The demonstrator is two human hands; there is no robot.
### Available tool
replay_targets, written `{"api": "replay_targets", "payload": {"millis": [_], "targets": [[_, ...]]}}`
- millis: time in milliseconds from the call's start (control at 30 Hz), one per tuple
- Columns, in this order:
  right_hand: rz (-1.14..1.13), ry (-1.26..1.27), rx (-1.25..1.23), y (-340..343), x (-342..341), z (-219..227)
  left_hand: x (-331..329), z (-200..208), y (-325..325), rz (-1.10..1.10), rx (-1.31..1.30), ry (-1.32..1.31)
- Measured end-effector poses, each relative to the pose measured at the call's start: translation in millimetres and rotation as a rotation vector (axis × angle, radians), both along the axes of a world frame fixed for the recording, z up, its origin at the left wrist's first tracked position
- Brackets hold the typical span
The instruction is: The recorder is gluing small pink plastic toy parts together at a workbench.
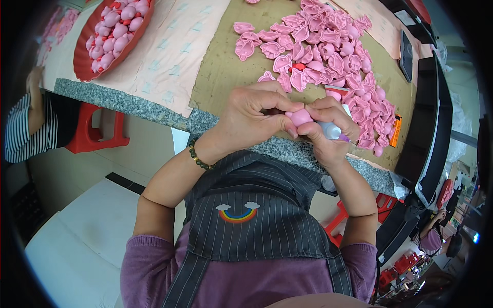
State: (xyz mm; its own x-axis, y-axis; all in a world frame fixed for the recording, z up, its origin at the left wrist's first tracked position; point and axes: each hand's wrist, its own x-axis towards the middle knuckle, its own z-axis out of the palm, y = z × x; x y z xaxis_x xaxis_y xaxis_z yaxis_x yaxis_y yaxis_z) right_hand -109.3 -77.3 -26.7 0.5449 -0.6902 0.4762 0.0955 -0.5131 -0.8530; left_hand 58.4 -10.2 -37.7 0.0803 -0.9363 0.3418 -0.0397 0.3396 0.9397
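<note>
Between the fingertips of both hands is a small round pink plastic figure piece (300,117). My left hand (251,115), with a beaded bracelet on its wrist, pinches it from the left. My right hand (328,146) presses on it from the right with thumb and finger. A small translucent squeeze bottle (330,130) with a purple tip also lies in the right hand, against the palm. Just beyond the hands spreads a heap of pink molded shell pieces (336,61), some hollow side up, with a few red bits among them.
At the far left, a red scalloped bowl (82,64) holds many round pink pieces. Brown cardboard (215,66) covers the granite-edged table (118,102). An orange-handled tool (396,130) and a dark phone-like slab (405,55) lie right. Another person's arm (35,95) shows left, near a red stool (95,131).
</note>
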Motion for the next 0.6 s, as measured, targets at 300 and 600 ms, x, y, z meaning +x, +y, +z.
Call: {"api": "replay_targets", "payload": {"millis": [300,600], "targets": [[0.003,-0.008,0.033,0.0,0.6,-2.2,-3.8,0.7,0.8,0.037,0.075,0.091],[0.069,0.016,0.172,0.4,3.7,5.3,-11.0,6.4,-0.9,0.244,-0.266,-0.257]]}}
